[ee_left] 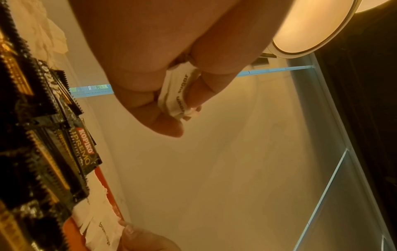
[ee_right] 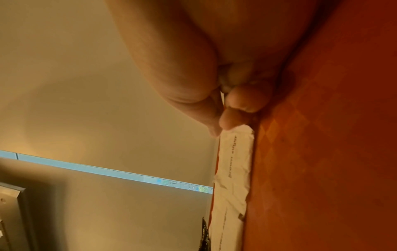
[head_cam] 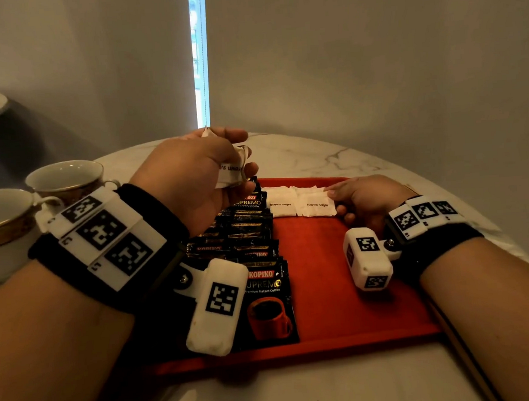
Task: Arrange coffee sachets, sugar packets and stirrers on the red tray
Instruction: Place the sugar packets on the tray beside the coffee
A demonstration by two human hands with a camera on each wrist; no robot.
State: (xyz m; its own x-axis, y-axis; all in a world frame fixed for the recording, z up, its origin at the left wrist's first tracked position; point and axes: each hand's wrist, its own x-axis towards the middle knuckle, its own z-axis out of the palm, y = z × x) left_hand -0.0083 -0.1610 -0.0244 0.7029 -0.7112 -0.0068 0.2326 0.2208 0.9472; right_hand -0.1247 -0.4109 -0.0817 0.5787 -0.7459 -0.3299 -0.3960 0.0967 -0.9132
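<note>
The head view shows a red tray (head_cam: pixel 341 289) lying on a round marble desk (head_cam: pixel 316 156). A row of black coffee sachets (head_cam: pixel 254 248) overlaps down the tray's left side, from the far edge to the near rim. Two white sugar packets marked "brown sugar" (head_cam: pixel 301 204) lie flat side by side along the far edge, just right of the sachets.

The left hand (head_cam: pixel 192 174) hovers above the far end of the sachet row, its fingers (ee_left: pixel 163 122) curled round a held bundle of sugar packets (ee_left: pixel 178 95). The left wrist view shows what the head view half hides: thumb and fingers clamp the bundle from both sides, and its folded edges stick out past the fingertips.

The right hand (head_cam: pixel 363 196) rests low on the tray at its far right. In the right wrist view its fingertips (ee_right: pixel 229 120) are drawn together at the near end of the rightmost packet (ee_right: pixel 234 158), touching it; whether they actually pinch the paper or only press on it is hard to tell from that blurred, close angle.

The middle and near right of the tray are bare red surface. Two gold-rimmed cups (head_cam: pixel 37 197) stand on the desk to the left, off the tray, close behind the left wrist.
</note>
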